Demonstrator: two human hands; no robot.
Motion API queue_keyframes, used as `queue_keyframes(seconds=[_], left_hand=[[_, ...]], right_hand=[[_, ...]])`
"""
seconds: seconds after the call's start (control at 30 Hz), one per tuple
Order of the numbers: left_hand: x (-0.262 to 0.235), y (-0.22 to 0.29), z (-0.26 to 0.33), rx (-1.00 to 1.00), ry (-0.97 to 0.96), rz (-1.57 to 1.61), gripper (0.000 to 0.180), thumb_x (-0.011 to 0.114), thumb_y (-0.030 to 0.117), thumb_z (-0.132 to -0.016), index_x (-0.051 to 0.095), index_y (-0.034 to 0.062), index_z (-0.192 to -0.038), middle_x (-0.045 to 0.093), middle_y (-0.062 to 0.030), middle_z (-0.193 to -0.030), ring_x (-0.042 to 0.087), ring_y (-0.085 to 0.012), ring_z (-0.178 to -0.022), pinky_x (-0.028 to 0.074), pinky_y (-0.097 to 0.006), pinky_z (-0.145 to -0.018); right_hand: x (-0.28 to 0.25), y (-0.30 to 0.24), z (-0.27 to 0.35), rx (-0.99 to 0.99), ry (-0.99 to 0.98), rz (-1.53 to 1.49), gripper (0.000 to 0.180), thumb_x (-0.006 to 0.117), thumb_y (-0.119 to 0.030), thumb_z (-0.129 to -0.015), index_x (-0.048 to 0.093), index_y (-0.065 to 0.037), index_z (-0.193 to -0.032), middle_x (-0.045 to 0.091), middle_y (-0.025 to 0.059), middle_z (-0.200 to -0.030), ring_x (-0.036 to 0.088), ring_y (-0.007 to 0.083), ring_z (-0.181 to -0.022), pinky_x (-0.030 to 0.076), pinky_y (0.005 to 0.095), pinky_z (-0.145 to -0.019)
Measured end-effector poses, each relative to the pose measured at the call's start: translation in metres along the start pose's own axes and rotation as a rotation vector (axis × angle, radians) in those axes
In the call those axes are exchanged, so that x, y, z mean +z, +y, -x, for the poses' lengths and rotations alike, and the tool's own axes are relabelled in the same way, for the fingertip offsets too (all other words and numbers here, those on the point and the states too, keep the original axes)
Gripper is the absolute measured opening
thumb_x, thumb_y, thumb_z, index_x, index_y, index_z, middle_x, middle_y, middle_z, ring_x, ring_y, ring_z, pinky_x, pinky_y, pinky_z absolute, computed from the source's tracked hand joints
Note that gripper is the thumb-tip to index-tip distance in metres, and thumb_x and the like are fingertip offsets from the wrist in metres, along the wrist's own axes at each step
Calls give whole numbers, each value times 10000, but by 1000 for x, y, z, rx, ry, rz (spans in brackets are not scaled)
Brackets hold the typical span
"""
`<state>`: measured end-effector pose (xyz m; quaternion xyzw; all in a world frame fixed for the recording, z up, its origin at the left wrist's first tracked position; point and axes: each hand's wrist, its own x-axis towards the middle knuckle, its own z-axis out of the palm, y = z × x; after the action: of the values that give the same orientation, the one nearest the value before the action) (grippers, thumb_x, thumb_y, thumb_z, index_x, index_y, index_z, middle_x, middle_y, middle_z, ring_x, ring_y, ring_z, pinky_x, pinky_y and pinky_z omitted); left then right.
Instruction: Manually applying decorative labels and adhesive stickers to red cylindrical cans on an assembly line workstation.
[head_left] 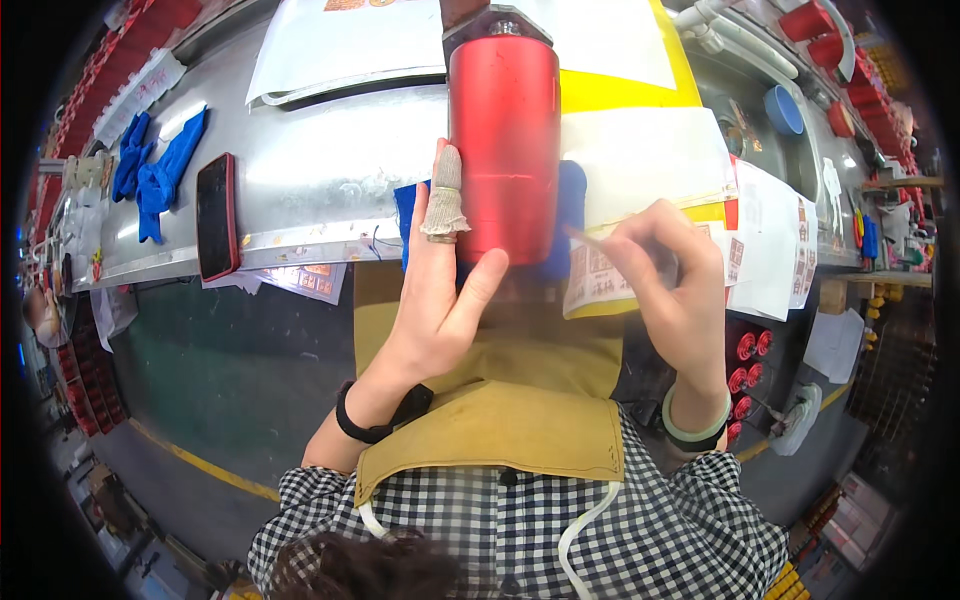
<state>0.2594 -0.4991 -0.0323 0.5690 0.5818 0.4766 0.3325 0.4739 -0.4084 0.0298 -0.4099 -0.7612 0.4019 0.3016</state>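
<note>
A glossy red cylinder (pixel 503 150), shaped like a bottle, extends toward me from a metal holder (pixel 490 22) at the top. My left hand (pixel 440 290) lies along its left side with fingers stretched out and the thumb apart near its close end. A knitted finger cover (pixel 446 195) wraps one of those fingers. To the right of the cylinder, thumb and forefinger of my right hand (pixel 670 280) pinch a small thin strip (pixel 585 239), blurred by motion. Below that hand is a printed sheet (pixel 600 280). Blue cloth (pixel 570 205) shows behind the cylinder.
On the metal bench (pixel 330 150) at left lie a red-edged phone (pixel 217 217) and blue cloth strips (pixel 165 180). White and yellow sheets (pixel 640 150) cover the right part. Printed papers (pixel 775 235) overhang the front edge. A blue bowl (pixel 784 109) stands far right.
</note>
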Motion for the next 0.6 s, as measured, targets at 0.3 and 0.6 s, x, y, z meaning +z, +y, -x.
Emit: queue_keyframes(seconds=[0.3,0.6], left_hand=[[-11,-7,0,-56,-62,415,670,441,94,-1051,130,-52,-1626,87,-168,-1730,87,-262,-1598,9,-407,-1279],[-2,-4,6,-39,30,449,676,490,81,-1043,174,-33,-1629,162,-171,-1719,171,-273,-1584,143,-394,-1268]], right_hand=[[20,-16,2,26,-84,-117,100,759,-71,-893,689,-8,-862,603,47,-753,548,136,-630,398,288,-574],[39,-13,-4,23,-97,-94,126,772,-91,-902,690,-1,-871,608,63,-753,546,158,-617,428,307,-580]])
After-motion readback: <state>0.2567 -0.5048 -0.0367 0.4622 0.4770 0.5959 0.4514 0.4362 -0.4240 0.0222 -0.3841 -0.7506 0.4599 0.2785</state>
